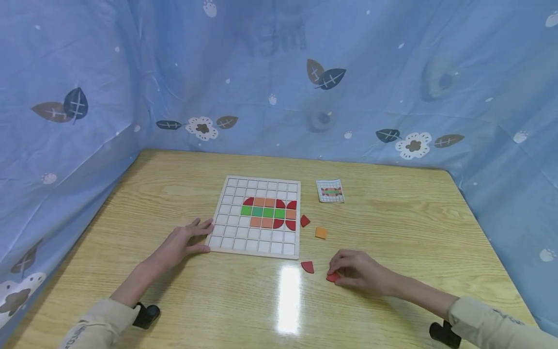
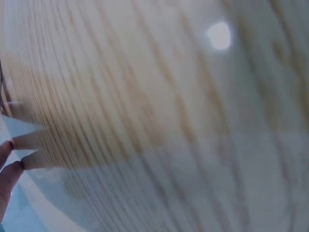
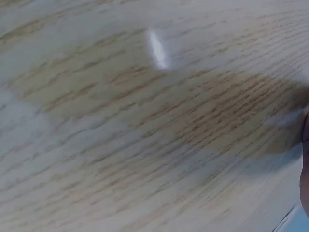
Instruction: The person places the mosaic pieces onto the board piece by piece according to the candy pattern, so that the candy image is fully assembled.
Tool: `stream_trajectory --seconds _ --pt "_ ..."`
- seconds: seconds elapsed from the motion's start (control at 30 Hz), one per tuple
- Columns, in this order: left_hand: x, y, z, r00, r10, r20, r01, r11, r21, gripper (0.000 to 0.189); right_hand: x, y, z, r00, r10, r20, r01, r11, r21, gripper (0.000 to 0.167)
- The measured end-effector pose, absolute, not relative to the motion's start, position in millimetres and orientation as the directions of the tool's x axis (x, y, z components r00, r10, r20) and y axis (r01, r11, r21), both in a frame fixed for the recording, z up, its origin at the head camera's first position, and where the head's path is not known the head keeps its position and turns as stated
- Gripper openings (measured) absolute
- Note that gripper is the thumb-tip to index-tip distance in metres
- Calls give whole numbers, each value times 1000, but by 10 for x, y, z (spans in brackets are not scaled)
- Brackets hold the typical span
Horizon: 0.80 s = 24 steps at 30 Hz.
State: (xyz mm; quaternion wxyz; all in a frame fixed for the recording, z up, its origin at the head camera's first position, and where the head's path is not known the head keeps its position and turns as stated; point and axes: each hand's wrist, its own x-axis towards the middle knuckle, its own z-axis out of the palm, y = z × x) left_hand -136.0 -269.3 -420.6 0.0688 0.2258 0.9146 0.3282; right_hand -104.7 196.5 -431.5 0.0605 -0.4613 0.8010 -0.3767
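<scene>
A wooden grid board (image 1: 253,254) lies flat on the table, bearing red quarter-circle, orange and green square tiles grouped toward its right side. My left hand (image 1: 182,241) rests at the board's left edge, fingertips and thumb touching it with fingers extended. At the lower right, my right hand (image 1: 361,274) pinches a red quarter-circle tile (image 1: 333,277) between thumb and fingers, at the tabletop. To its left lies another red quarter-circle tile (image 1: 307,267). Only a sliver of each hand shows in the wrist views, and the pinched tile is not visible there.
Right of the board lie a loose red tile (image 1: 305,221) and an orange square tile (image 1: 320,233). A small printed pattern card (image 1: 330,195) sits beyond them. Blue patterned cloth (image 1: 279,97) surrounds the wooden table (image 1: 392,208) at the back and sides.
</scene>
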Motion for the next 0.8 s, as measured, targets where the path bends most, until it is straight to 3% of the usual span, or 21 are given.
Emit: stream_trajectory --seconds 0.23,0.43,0.6,0.8 --pt "-1357 -2713 -4212 -890 456 25 367 682 632 62 -1000 1832 -4307 -780 -586 221 -563 502 -657 20" --pt "-1358 -2718 -4215 -894 448 13 354 689 632 62 -960 1655 -4227 -930 -353 99 -300 577 -759 18" --pt "-1366 -2704 -4210 -892 451 17 363 695 620 62 -994 1475 -4161 -970 -243 0 -133 532 -836 18" --pt "-1370 -2691 -4201 -886 464 25 377 686 622 62 -1030 1342 -4166 -973 -224 -50 -65 479 -875 23"
